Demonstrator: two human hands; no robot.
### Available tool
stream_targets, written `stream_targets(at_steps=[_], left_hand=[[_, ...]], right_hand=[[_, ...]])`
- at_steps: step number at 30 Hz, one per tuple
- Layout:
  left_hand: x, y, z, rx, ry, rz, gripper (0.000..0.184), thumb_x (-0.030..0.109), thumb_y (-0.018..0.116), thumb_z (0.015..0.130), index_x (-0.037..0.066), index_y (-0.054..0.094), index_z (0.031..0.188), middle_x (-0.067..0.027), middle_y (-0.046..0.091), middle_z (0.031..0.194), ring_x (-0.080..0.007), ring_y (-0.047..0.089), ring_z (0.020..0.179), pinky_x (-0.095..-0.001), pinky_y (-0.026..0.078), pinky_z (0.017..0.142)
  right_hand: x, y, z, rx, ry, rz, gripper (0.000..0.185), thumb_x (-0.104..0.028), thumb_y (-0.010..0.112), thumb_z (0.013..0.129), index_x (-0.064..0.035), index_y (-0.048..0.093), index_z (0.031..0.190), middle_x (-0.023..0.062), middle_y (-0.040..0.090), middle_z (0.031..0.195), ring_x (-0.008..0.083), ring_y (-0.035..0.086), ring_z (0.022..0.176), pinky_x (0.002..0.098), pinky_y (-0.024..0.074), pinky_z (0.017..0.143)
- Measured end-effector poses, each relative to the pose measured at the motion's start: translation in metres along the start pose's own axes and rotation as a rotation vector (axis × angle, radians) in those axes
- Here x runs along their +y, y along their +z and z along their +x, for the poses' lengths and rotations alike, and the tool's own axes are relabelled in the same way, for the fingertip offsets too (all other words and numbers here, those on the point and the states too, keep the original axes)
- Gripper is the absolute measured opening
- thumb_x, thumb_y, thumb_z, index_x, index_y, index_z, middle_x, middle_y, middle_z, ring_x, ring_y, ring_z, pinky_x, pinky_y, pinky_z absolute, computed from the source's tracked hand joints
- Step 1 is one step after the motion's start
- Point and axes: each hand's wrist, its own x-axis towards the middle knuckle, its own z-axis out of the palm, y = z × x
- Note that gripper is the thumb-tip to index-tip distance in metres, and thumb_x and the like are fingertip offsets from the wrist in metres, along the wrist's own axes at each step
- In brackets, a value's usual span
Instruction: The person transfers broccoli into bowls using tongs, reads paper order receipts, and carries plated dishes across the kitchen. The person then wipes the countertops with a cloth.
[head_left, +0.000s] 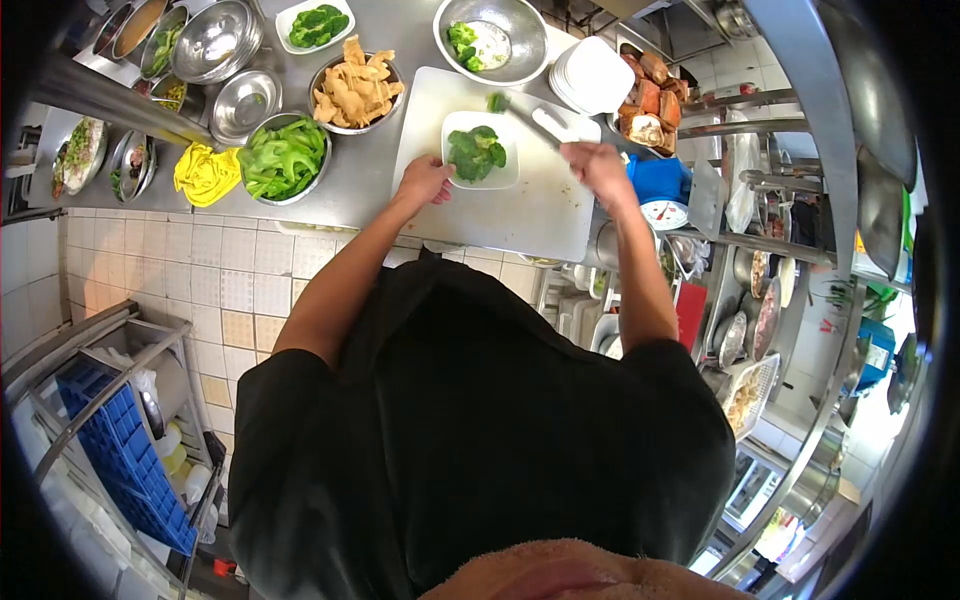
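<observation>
On the white cutting board [548,215] stands a square white bowl [513,178] with broccoli florets [476,155] in its middle. My left hand [428,181] grips the bowl at its left edge, fingers curled. My right hand [597,170], smeared a little by motion, is closed around a metal utensil that looks like tongs [530,118]. A green broccoli floret [497,102] is at the utensil's far tip, up and right of the bowl. Just behind the board, a steel mixing bowl [520,62] contains a few more florets.
Stacked white bowls [595,75], a tray of browned meat pieces [650,95] and a blue scale [658,183] stand to the right. Leftward are a bowl of fried pieces [355,90], a bowl of green vegetables [285,158], a yellow cloth [207,173] and another broccoli dish [315,27].
</observation>
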Motion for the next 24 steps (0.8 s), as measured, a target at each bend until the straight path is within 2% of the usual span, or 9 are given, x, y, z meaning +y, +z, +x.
stream_targets(at_steps=[2,5,8,10,12,15,17,21,24], left_hand=[[0.000,-0.001,0.002,-0.007,0.003,0.010,0.027,0.025,0.059,0.089,-0.001,0.055,0.096,-0.0089,0.062,0.078,-0.0171,0.062,0.059,-0.0295,0.050,0.050],[0.000,-0.001,0.001,-0.013,0.005,0.027,0.027,0.025,0.058,0.089,0.000,0.056,0.096,-0.0084,0.062,0.078,-0.0167,0.061,0.059,-0.0293,0.050,0.050],[0.003,-0.002,-0.003,0.006,0.002,0.012,0.028,0.026,0.059,0.089,0.000,0.056,0.097,-0.0077,0.061,0.078,-0.0163,0.061,0.060,-0.0290,0.050,0.050],[0.001,-0.002,-0.004,0.023,0.011,0.009,0.029,0.028,0.059,0.089,0.000,0.056,0.097,-0.0074,0.061,0.078,-0.0160,0.061,0.060,-0.0289,0.050,0.050],[-0.003,-0.002,-0.005,0.031,0.009,-0.009,0.030,0.029,0.059,0.089,0.000,0.056,0.097,-0.0073,0.061,0.078,-0.0159,0.060,0.059,-0.0289,0.050,0.050],[-0.008,0.001,-0.009,0.033,-0.003,-0.038,0.031,0.030,0.058,0.089,0.001,0.056,0.098,-0.0070,0.061,0.078,-0.0157,0.060,0.059,-0.0289,0.050,0.050],[-0.007,0.002,-0.011,0.040,-0.012,-0.048,0.030,0.030,0.057,0.090,0.001,0.056,0.098,-0.0067,0.060,0.078,-0.0155,0.059,0.058,-0.0288,0.050,0.050],[-0.003,0.002,-0.013,0.016,-0.022,-0.053,0.029,0.030,0.057,0.091,0.001,0.056,0.099,-0.0066,0.060,0.078,-0.0154,0.059,0.058,-0.0292,0.050,0.051],[-0.011,0.000,-0.009,-0.003,-0.031,-0.067,0.030,0.030,0.056,0.091,0.001,0.055,0.100,-0.0067,0.061,0.079,-0.0155,0.060,0.059,-0.0297,0.050,0.052]], right_hand=[[0.017,0.016,-0.021,-0.080,0.128,0.104,0.034,-0.032,0.068,0.082,-0.0008,0.069,0.095,-0.0021,0.049,0.059,0.0071,0.039,0.047,0.0235,0.0294,0.041],[0.063,0.032,-0.010,-0.250,0.240,0.179,0.040,-0.040,0.065,0.082,-0.0027,0.069,0.098,-0.0027,0.047,0.058,0.0073,0.038,0.047,0.0236,0.0293,0.041],[0.016,0.004,-0.029,-0.155,0.177,-0.221,0.042,-0.040,0.064,0.082,-0.0024,0.069,0.099,0.0015,0.052,0.060,0.0095,0.044,0.049,0.0258,0.0348,0.044],[-0.002,-0.020,-0.018,-0.119,-0.078,-0.427,0.044,-0.039,0.064,0.083,0.0024,0.069,0.096,0.0069,0.060,0.064,0.0161,0.054,0.057,0.0318,0.0442,0.056],[-0.047,-0.022,-0.001,-0.005,-0.187,-0.448,0.037,-0.036,0.065,0.084,0.0001,0.070,0.086,-0.0006,0.053,0.059,0.0089,0.045,0.053,0.0266,0.0365,0.049],[-0.072,0.000,0.093,0.032,-0.288,-0.296,0.033,-0.036,0.064,0.085,-0.0044,0.065,0.074,-0.0030,0.046,0.055,0.0081,0.033,0.044,0.0273,0.0280,0.043],[-0.083,0.019,0.149,-0.047,0.007,-0.035,0.029,-0.034,0.063,0.087,-0.0080,0.063,0.074,-0.0047,0.045,0.054,0.0070,0.029,0.041,0.0262,0.0244,0.040],[-0.077,0.028,0.201,-0.272,0.207,0.138,0.023,-0.033,0.063,0.088,-0.0101,0.063,0.089,-0.0078,0.045,0.055,0.0046,0.025,0.040,0.0218,0.0211,0.039],[-0.051,0.019,0.191,-0.210,0.089,0.285,0.023,-0.029,0.066,0.085,-0.0083,0.065,0.096,-0.0046,0.046,0.057,0.0051,0.027,0.041,0.0208,0.0209,0.039]])
